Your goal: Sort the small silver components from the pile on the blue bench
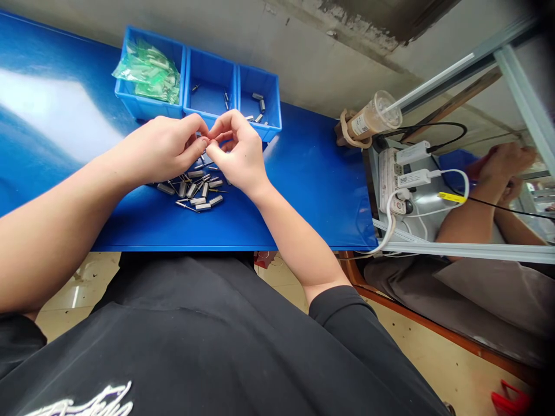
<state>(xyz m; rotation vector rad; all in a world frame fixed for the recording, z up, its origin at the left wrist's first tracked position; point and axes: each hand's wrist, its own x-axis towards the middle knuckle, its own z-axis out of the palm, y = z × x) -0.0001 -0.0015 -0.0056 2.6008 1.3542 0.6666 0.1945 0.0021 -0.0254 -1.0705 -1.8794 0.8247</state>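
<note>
My left hand [173, 147] and my right hand [237, 149] meet fingertip to fingertip above the blue table [303, 190]. Both are closed in a pinch, and whatever sits between the fingers is too small or too hidden to name. Right below them lies a loose pile of metal hex standoffs [198, 201] mixed with thin pop rivets [187, 206]. My fingers partly cover the far side of that pile. Just beyond my hands stands a blue bin [210, 63] with a few rivets inside.
The left bin [150, 107] holds green-tinted plastic bags [151, 72]; the right bin [277, 118] holds several standoffs. At the table's right end are a drink cup [368, 122], a power strip [387, 173] with chargers and cables, and a metal frame [459, 249]. Another person's arms [472, 208] show beyond it.
</note>
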